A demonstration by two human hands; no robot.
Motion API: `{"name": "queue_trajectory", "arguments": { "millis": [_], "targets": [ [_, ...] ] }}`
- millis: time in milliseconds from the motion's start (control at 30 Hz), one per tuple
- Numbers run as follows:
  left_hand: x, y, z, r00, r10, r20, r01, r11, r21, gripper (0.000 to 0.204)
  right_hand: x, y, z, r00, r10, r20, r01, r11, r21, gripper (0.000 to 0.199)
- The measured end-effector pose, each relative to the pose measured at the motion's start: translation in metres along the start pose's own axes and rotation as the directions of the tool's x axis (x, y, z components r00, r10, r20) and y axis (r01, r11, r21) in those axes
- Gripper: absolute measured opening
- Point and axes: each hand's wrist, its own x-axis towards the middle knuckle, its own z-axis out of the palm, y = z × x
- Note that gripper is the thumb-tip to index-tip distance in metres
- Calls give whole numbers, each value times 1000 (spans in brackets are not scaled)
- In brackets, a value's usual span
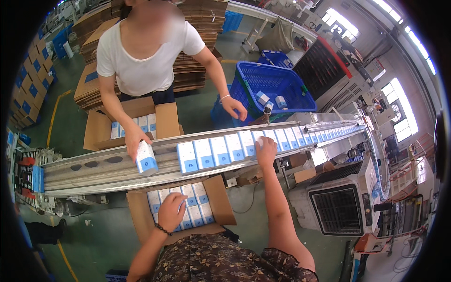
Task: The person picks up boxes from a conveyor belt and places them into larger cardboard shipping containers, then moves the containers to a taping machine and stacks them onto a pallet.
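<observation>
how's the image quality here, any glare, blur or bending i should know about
Head view: daylight from the windows at right blows out to white; the straight conveyor bows toward the rim from fisheye distortion, and the corners are black. The co-worker's face is blurred. The left hand in the carton and the right hand on the row of small boxes look sharp.

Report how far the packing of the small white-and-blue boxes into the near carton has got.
Done: the near carton already holds rows of small boxes standing side by side. In hand: the left hand rests on the packed boxes, and the right hand touches the line of boxes on the metal conveyor. Left: that line stretches far to the right. A co-worker's hand opposite grips another box.
</observation>
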Motion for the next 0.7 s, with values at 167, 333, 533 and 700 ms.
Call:
{"name": "queue_trajectory", "arguments": {
  "millis": [167, 333, 533, 700],
  "targets": [
    [-39, -8, 11, 988, -114, 103, 126, 986, -110, 18, 8, 36, -2, 988, 153, 16, -148, 973, -176, 39],
    [-61, -12, 11, 968, -158, 196, 184, 976, -117, 18, 2, 73, -7, 967, 250, -46, -254, 933, -257, 41],
    [-96, -31, 6, 923, -318, 219, 346, 932, -105, 20, -16, 126, -33, 879, 476, 5, -451, 836, -313, 44],
    [-101, -26, 13, 896, -349, 275, 377, 925, -55, 22, -13, 161, -51, 844, 536, -27, -524, 811, -258, 41]
  ]
}}
